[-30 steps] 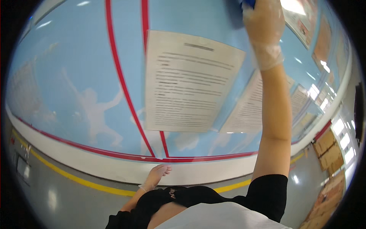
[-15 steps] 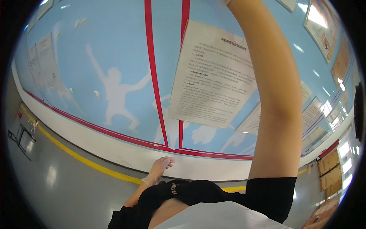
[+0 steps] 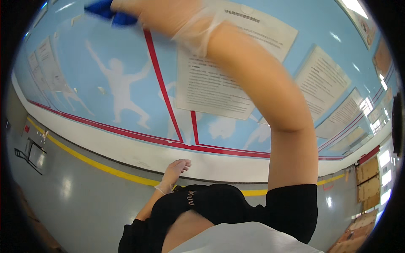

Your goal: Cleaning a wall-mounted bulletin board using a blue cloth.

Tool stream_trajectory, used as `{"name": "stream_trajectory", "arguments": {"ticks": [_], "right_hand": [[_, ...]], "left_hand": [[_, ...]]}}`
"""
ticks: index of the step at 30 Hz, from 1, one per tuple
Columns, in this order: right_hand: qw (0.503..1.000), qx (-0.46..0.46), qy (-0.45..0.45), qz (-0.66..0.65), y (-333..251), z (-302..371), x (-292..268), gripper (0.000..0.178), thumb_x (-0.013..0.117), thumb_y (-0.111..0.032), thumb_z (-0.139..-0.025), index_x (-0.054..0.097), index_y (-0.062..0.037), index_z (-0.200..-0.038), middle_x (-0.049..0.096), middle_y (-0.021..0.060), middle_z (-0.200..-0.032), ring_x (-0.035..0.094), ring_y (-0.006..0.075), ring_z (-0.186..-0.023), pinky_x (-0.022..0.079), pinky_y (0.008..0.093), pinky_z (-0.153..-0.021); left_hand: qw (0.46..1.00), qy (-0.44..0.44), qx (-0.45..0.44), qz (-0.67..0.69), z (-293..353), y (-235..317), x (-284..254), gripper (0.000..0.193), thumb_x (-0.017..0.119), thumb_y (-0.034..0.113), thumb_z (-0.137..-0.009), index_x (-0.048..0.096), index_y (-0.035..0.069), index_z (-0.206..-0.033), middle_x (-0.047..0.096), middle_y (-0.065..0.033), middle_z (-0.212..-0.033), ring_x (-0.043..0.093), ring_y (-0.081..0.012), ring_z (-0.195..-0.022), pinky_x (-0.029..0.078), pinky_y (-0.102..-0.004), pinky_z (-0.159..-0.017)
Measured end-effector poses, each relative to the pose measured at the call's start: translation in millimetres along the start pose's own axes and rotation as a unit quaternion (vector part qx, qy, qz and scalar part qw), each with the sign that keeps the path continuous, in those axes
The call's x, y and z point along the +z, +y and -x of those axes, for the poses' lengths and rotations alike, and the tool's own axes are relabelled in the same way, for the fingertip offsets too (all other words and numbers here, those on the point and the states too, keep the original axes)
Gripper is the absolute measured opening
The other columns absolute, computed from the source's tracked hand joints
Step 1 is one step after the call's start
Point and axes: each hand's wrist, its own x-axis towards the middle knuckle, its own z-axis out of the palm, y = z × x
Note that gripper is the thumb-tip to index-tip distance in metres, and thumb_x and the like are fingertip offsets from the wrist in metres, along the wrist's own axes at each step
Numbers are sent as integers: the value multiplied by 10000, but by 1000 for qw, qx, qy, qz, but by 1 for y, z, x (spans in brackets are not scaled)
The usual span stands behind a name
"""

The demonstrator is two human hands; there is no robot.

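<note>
One bunched, dark blue, soft-looking cloth [image 3: 101, 9] is what we're all watching here, and it's now up at the top left of the view, in front of the light blue wall panel [image 3: 80, 55]. A second ago it was over at the upper right, past the big printed sheet, then half a second ago it was out of our sight entirely, so it has crossed to the other side. For the work in hand, we'd read that as attention shifting to the panel's left stretch. The right hand [image 3: 158, 12], in a thin clear plastic glove, is clamped on the cloth, though it's blurry and we can't tell whether the cloth actually touches the panel. That arm now cuts diagonally across the white sheet of printed paper [image 3: 211, 90], hiding chunks of it. The left hand [image 3: 176, 169], gloved the same way, still hangs low by the body, fingers loosely curled; we see nothing in it, but can't tell how closed it is. Further out, we've got the slanting red stripe [image 3: 160, 78] below the cloth, a white leaping-person silhouette [image 3: 122, 82] left of it, and the yellow painted line [image 3: 86, 158] on the floor.
</note>
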Motion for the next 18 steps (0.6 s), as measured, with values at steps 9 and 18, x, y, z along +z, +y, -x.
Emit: {"name": "stream_trajectory", "arguments": {"ticks": [9,18], "right_hand": [[978,152,67,128,53,94,-116,177,630,-72,-814,709,-89,-971,605,137,-1087,591,324,-1018,474,386,-874],[907,346,137,196,76,200,-189,308,563,88,-738,689,-22,-996,604,161,-1088,578,345,-1034,445,371,-918]], "left_hand": [[998,-34,-42,-37,12,-7,38,314,477,218,-982,669,28,-1142,679,-50,-1032,586,-139,-905,459,-284,-818],[997,-60,-34,-36,12,-5,67,309,490,198,-983,656,0,-1154,676,-45,-1018,563,-121,-874,461,-258,-838]]}}
